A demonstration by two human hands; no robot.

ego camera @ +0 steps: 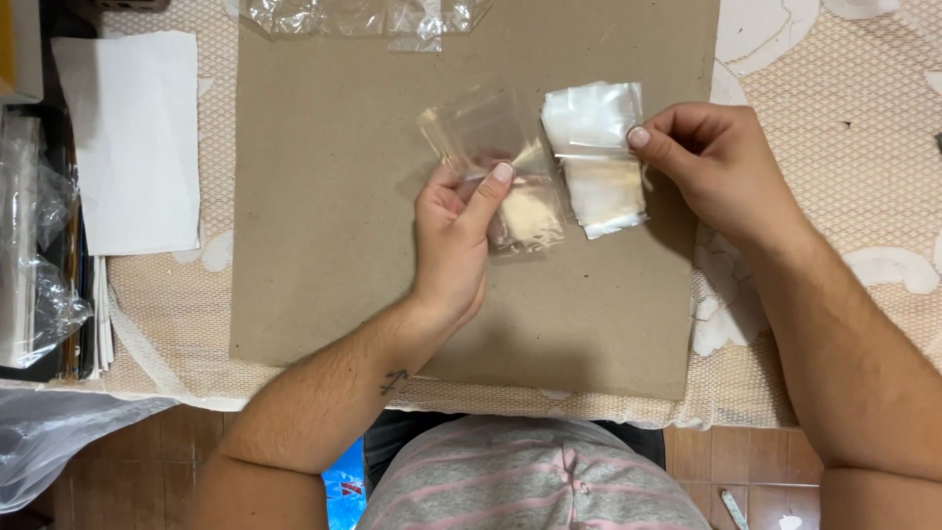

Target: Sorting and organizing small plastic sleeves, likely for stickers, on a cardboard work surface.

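Observation:
My left hand (453,238) pinches a small clear plastic bag (496,167) with a pale, cream-coloured piece inside its lower part. My right hand (721,167) grips a stack of small whitish plastic bags (594,157) by its right edge. Both hands hover above a brown cardboard sheet (334,196) that lies on the table. The two bags sit side by side, nearly touching.
More clear plastic bags (363,15) lie at the cardboard's far edge. A white paper sheet (132,137) rests to the left, beside crumpled clear plastic wrap (34,255) and stacked items. A lace tablecloth (844,118) covers the table on the right.

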